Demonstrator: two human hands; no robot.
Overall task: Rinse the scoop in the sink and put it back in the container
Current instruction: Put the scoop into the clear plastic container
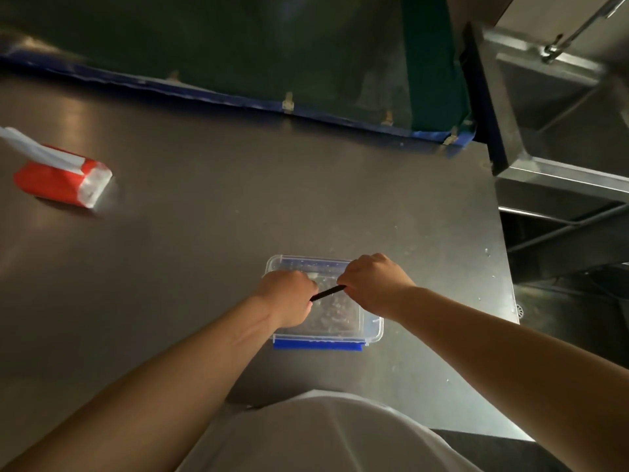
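A clear plastic container [372,330] with a blue clip on its near side sits on the steel counter [211,216], in front of me. Both my hands hover over its open top. A thin black scoop handle [328,292] runs between them. My left hand [289,296] is closed around the handle's lower left end. My right hand [374,284] pinches its upper right end. The scoop's bowl is hidden under the hands. The steel sink [558,107] lies at the far right, with a tap [558,46] above it.
A red tissue pack [61,180] with white paper sticking out lies at the far left of the counter. A dark green crate with a blue rim [265,103] borders the counter's far edge. The counter ends at the right, beside the sink frame.
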